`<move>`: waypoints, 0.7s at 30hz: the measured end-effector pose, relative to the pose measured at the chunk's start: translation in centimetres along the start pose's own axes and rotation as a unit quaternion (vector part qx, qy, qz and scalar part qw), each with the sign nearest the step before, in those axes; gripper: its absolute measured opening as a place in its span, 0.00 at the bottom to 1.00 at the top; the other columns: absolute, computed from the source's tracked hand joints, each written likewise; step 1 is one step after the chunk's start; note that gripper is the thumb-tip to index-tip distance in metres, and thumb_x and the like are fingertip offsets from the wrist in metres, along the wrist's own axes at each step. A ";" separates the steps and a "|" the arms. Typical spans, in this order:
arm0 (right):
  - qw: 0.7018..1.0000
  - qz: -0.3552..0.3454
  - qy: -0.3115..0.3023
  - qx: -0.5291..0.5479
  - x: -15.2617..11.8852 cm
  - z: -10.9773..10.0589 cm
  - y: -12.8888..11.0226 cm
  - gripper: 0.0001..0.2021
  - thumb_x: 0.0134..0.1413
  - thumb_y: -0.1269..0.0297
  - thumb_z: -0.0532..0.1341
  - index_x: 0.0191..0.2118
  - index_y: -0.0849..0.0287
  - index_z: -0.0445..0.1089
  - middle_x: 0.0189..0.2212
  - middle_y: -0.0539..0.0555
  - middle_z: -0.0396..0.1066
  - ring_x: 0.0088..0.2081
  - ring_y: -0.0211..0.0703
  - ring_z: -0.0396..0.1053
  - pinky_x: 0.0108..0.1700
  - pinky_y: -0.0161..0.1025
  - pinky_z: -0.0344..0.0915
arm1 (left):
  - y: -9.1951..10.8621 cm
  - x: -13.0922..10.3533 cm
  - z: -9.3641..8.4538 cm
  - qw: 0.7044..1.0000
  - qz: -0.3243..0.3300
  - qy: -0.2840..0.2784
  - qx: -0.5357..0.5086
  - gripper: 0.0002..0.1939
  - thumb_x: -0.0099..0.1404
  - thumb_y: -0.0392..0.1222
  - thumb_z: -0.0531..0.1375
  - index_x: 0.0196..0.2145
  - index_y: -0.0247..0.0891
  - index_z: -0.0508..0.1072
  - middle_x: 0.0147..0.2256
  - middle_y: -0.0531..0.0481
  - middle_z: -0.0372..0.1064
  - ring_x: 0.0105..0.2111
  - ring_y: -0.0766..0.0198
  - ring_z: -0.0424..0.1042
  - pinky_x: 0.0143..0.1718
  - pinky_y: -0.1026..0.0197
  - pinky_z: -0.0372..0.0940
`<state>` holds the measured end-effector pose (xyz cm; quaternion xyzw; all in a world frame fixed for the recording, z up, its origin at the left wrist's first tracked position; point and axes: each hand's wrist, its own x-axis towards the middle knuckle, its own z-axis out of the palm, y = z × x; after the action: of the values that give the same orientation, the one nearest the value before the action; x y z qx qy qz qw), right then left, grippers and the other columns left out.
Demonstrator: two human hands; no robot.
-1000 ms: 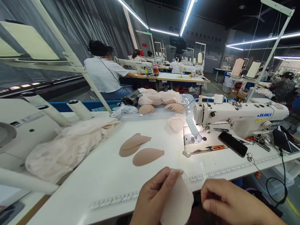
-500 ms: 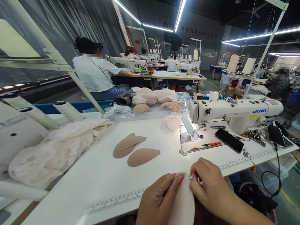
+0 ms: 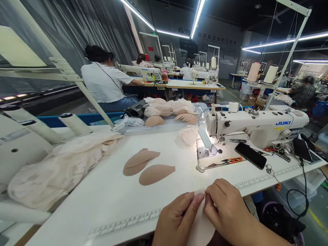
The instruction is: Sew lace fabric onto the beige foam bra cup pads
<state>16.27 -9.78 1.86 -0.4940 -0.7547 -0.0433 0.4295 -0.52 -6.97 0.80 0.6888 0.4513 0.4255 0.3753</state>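
Observation:
Between my two hands, at the table's front edge, is a pale pink fabric piece (image 3: pixel 201 229), its lower part hanging below the fingers. My left hand (image 3: pixel 176 217) pinches its top edge between thumb and fingers. Close against it, my right hand (image 3: pixel 227 208) is closed at the same edge, fingertips nearly meeting the left thumb. Beyond them on the white table (image 3: pixel 102 191) lie beige teardrop-shaped pads: a single pad (image 3: pixel 156 174) and an overlapping pair (image 3: pixel 139 161). A lace-edged cup (image 3: pixel 189 136) rests beside the sewing machine's needle plate (image 3: pixel 205 152).
A white sewing machine (image 3: pixel 256 121) stands at the right, with orange-handled thread snips (image 3: pixel 232 160) and a black phone (image 3: pixel 250 155) before it. Cream lace fabric (image 3: pixel 58 171) is heaped at the left. Behind, a clear plastic tray (image 3: pixel 164 129) bears pads and lace cups. A co-worker (image 3: pixel 107 82) sits beyond.
My right hand has moved slightly left and down, closing the small gap to my left hand at the fabric's top edge. The pads on the table lie as before.

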 end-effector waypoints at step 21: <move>0.959 0.171 -0.165 0.156 -0.6 -5.1 6.5 0.10 0.68 0.53 0.67 0.49 0.50 0.81 0.68 0.62 0.65 0.69 0.64 0.58 0.68 0.68 0.58 | -0.1 3.1 -4.2 0.994 0.074 -0.028 0.076 0.29 0.72 0.64 0.60 0.21 0.43 0.75 0.22 0.53 0.69 0.24 0.60 0.68 0.26 0.63 0.64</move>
<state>24.55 -9.40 2.25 -0.5426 -0.7169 0.2315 0.3716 -3.71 -3.47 2.96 0.7584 0.4197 0.3971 0.3017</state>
